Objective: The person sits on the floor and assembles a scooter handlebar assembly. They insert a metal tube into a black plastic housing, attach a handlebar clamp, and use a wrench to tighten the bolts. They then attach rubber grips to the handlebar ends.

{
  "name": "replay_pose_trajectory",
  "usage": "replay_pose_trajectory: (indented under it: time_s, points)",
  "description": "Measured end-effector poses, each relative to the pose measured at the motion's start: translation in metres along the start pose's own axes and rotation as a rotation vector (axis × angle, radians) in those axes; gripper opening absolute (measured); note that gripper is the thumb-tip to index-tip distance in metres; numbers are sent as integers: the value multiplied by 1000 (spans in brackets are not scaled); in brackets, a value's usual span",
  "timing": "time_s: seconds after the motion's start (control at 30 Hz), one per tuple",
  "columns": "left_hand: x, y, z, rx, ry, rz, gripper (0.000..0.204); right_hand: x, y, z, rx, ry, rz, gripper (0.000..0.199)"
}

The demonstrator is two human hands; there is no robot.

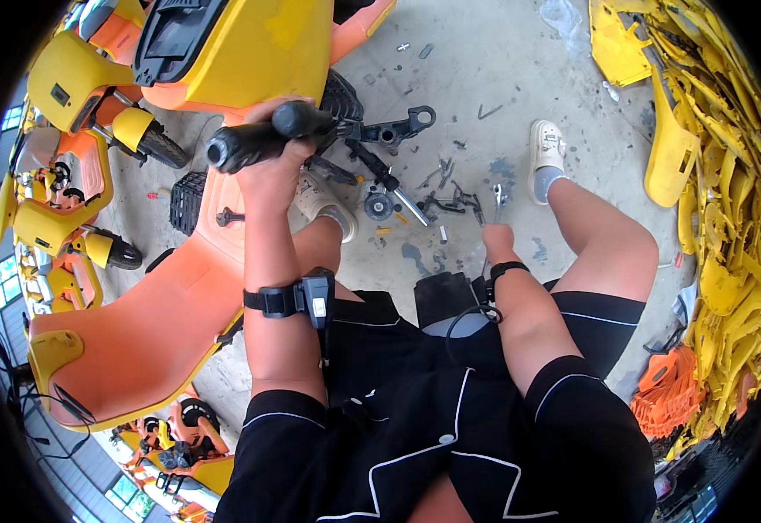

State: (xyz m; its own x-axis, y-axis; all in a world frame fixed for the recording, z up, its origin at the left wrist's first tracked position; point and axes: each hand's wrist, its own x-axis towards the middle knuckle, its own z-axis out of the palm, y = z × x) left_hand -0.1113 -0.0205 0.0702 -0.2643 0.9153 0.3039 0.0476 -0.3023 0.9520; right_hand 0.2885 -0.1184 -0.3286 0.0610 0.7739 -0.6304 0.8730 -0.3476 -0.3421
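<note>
My left hand (289, 170) is closed round a black part with two thick, rounded ends (245, 148), like handlebar grips, beside the yellow and orange scooter body (258, 52). One end points left; the other is foreshortened. Just right of it, a black fork assembly (389, 131) with a ring-shaped end and a silver tube lies over the floor; how it joins the held part is hidden. Low on the right, my right hand (498, 237) is closed on a silver wrench (498, 199), its head pointing away from me. A dark wrench (230, 216) rests on the orange panel.
Loose metal parts (454, 200) and a round dark disc (378, 206) lie on the concrete between my feet. Yellow panels (729, 218) are heaped along the right, with orange pieces (666, 392) below. More scooters (75, 83) stand at left. An orange seat-like body (136, 331) extends beside my left arm.
</note>
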Motion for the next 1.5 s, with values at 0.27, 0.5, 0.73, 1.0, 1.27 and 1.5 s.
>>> replay_pose_trajectory:
  time_s: [0.27,0.5,0.73,1.0,1.27,1.5]
  points:
    - [4,-20,11,38,163,125,49,6,-27,-23,282,179,447,39]
    - [26,-11,0,237,261,35,52,-7,-39,-25,256,143,491,38]
    - [25,4,5,291,384,-92,40,1,-30,0,308,141,546,39]
    - [20,-9,10,425,495,-45,48,1,-30,11,282,78,522,42]
    - [18,-6,26,469,431,-13,55,3,-28,8,289,24,520,45]
    - [11,-6,24,424,463,-4,54,2,-20,20,216,-45,411,49]
